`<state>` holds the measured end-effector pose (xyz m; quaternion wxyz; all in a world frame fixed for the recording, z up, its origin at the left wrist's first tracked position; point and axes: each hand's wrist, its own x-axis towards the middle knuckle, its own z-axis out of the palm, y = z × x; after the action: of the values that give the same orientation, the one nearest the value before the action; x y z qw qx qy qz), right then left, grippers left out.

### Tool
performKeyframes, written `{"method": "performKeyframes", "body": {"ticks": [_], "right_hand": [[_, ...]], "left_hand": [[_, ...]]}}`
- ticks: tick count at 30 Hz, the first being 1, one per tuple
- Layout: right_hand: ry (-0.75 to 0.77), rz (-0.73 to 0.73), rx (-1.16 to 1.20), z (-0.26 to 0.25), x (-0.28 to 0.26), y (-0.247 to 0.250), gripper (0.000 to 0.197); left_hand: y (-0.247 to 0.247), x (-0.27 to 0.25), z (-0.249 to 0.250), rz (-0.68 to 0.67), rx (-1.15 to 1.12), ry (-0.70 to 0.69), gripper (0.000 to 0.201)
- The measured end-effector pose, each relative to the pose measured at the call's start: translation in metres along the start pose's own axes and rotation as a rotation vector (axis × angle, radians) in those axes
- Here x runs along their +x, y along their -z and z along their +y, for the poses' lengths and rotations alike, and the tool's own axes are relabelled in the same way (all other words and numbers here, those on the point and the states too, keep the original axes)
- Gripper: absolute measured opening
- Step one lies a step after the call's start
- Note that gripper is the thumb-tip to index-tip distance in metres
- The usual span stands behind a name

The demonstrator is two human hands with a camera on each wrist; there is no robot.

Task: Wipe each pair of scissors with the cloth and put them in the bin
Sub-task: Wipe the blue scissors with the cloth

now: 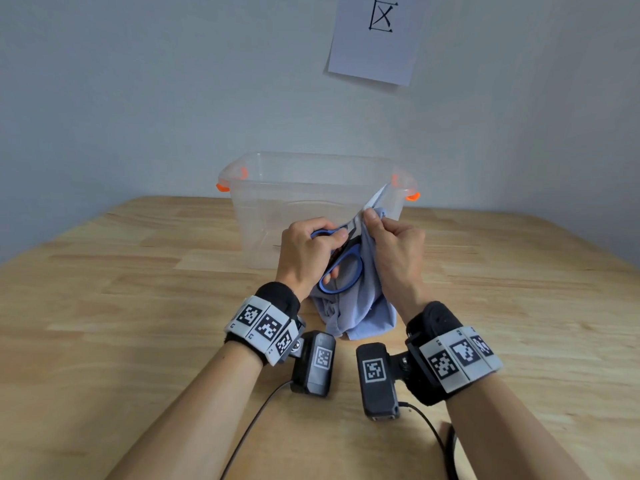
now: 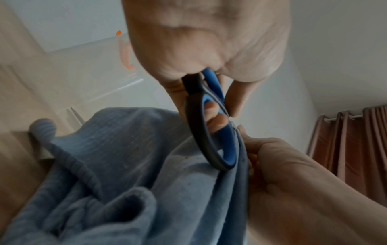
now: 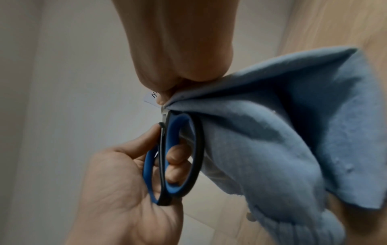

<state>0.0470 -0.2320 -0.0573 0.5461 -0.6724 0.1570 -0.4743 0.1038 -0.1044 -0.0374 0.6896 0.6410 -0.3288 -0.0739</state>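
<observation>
A pair of scissors (image 1: pixel 341 261) is gripped by the left hand (image 1: pixel 306 256), fingers threaded through the blue-and-black handle loops, as seen plainly from the right wrist, where two fingertips (image 3: pixel 177 155) show inside the larger loop. The blades are pinched through a fold of the blue cloth (image 1: pixel 360 306) by the right hand (image 1: pixel 394 251), thumb and fingers curled tight near the pivot, so that only the blade tip (image 1: pixel 379 195) is left showing above the knuckles. The scissors are held in the air, tilted up and to the right, tip toward the far right. The rest of the cloth is draped below both hands, its lower folds bunched on the wooden tabletop (image 1: pixel 138 306). Just behind the hands a clear bin (image 1: pixel 263 188) with orange latches is set on the tabletop, open-topped; what it holds cannot be told through its walls. Black bands with square printed markers are worn on both wrists, each with a small camera (image 1: pixel 317 362) and cable attached. A sheet of paper (image 1: pixel 375 39) with a drawn symbol is fixed to the wall above.
</observation>
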Motion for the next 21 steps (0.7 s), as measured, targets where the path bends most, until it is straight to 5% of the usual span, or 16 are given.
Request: {"method": "performKeyframes", "body": {"ticks": [5,9,21], "right_hand": [[0.025,-0.074,-0.033,-0.005,-0.008,-0.008,0.075],[0.018,0.026,-0.024,-0.005,-0.006,-0.006,0.058],[0.02,0.168,-0.095,-0.009,0.0,0.005,0.057]], "left_hand": [[0.003,0.003,-0.001,0.053,0.002,-0.004,0.022],[0.004,0.003,0.0,0.0,0.0,-0.012,0.022],[0.0,-0.001,-0.001,-0.072,0.017,0.006,0.026]]}}
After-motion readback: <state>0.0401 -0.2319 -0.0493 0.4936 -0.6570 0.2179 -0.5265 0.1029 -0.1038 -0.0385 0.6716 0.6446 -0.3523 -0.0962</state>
